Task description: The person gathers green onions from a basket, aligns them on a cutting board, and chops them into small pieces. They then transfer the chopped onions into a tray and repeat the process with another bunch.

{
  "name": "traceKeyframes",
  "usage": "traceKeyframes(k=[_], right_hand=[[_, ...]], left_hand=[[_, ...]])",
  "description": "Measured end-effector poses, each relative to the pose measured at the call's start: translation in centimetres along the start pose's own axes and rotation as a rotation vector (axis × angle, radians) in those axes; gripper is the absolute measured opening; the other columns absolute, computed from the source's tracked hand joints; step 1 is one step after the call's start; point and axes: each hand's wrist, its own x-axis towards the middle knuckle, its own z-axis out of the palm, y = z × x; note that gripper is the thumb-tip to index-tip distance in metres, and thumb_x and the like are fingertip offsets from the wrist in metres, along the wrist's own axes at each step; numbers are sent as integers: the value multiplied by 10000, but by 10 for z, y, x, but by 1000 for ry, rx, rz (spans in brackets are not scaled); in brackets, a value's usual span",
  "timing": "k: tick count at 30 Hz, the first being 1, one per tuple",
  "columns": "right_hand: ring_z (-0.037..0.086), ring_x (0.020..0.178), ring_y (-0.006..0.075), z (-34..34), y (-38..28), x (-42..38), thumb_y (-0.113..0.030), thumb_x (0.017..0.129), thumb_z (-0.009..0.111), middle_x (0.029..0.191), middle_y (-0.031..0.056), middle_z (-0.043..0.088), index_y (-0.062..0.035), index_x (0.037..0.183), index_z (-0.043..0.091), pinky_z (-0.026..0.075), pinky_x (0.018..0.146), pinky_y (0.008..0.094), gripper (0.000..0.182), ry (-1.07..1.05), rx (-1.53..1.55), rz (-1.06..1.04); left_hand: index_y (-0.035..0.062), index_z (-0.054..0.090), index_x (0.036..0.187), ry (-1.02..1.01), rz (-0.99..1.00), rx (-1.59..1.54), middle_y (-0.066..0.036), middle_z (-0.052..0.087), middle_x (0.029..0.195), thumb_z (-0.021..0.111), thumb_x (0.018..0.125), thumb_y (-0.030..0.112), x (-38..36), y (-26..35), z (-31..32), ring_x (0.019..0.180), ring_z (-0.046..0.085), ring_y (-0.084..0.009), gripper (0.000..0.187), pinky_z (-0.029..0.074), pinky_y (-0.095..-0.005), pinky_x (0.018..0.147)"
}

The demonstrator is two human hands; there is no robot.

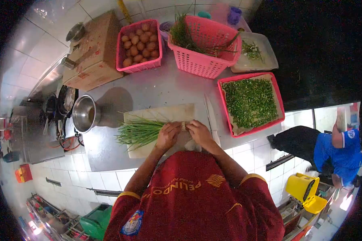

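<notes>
A bunch of thin green onions lies across a pale cutting board, leaves fanned to the left. My left hand is closed around the bunch near its pale root end. Close to its right, my right hand has its fingers pinched at the bunch's end; exactly what they grip is partly hidden. A knife with a long blade rests by the board's right edge. Something whitish lies on the board below my right hand, too blurred to name.
Chopped greens fill a lined pink tray at right. Behind stand a pink basket with more greens, a crate of eggs, a plastic tub and a cardboard box. A metal bowl sits left. A person in blue is at far right.
</notes>
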Motion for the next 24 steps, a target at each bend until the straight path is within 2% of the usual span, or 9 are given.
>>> traceKeyframes(k=[3, 6, 8, 12, 13, 15, 17, 23, 24], right_hand=[[578, 1045, 325, 27, 18, 0, -105, 798, 591, 1097, 155, 561, -26, 1004, 612, 530, 860, 385, 221, 210, -182, -198], [601, 925, 348, 4, 3, 7, -133, 899, 530, 1018, 168, 576, 6, 1035, 573, 516, 769, 425, 198, 65, -187, -64], [594, 877, 373, -32, 11, 18, -170, 913, 532, 950, 183, 592, -27, 1015, 564, 500, 753, 472, 178, 351, -84, 92], [614, 790, 376, -182, 41, 58, -112, 855, 600, 858, 193, 629, -4, 925, 621, 475, 709, 460, 131, 892, -94, 183], [617, 799, 370, -214, 71, 71, -94, 835, 614, 850, 192, 635, -1, 914, 638, 475, 726, 460, 124, 975, -111, 72], [629, 808, 362, -266, 118, 96, -106, 821, 633, 849, 190, 648, 3, 912, 646, 483, 735, 443, 143, 1057, -367, 147], [637, 783, 359, -311, 144, 109, -113, 801, 646, 820, 184, 659, -7, 898, 662, 493, 720, 435, 144, 1010, -362, 127], [646, 749, 359, -261, 96, 102, -123, 837, 625, 795, 192, 660, -21, 961, 675, 494, 674, 442, 167, 1164, -255, 193], [630, 693, 289, -231, 69, 88, -135, 872, 603, 759, 164, 653, -16, 937, 673, 487, 643, 389, 152, 1115, -200, 173]], left_hand=[[25, 656, 1003, -8, 12, 41, -110, 651, 1094, 654, 737, 32, 6, 9, -9, 1027, 609, -293, 267, 483, -428, 901], [22, 661, 971, -22, -1, 25, -113, 659, 1075, 647, 743, 15, 4, 8, -7, 1017, 615, -291, 229, 487, -428, 890], [21, 665, 949, -1, 23, 16, -112, 665, 1067, 643, 758, 14, 7, 13, -11, 1019, 616, -287, 193, 488, -426, 886], [25, 671, 927, 15, 0, -1, -105, 671, 1075, 644, 773, 27, 6, 12, -9, 1026, 616, -284, 156, 491, -425, 881], [28, 673, 933, 14, 0, 8, -103, 672, 1079, 646, 774, 31, 4, 13, -9, 1026, 617, -283, 161, 490, -425, 885], [32, 677, 945, 11, -1, 34, -97, 673, 1086, 650, 776, 38, 4, 12, -9, 1026, 618, -282, 171, 486, -425, 894], [37, 680, 951, 34, -5, 17, -95, 673, 1090, 657, 775, 46, -1, 4, -1, 1025, 620, -281, 178, 481, -423, 902], [52, 691, 950, 32, -28, -9, -92, 674, 1095, 648, 770, 36, -5, 2, 1, 1021, 622, -276, 185, 474, -420, 907], [56, 692, 948, 33, -28, -17, -92, 674, 1096, 644, 767, 32, -7, -1, 3, 1020, 622, -275, 189, 475, -420, 905]])
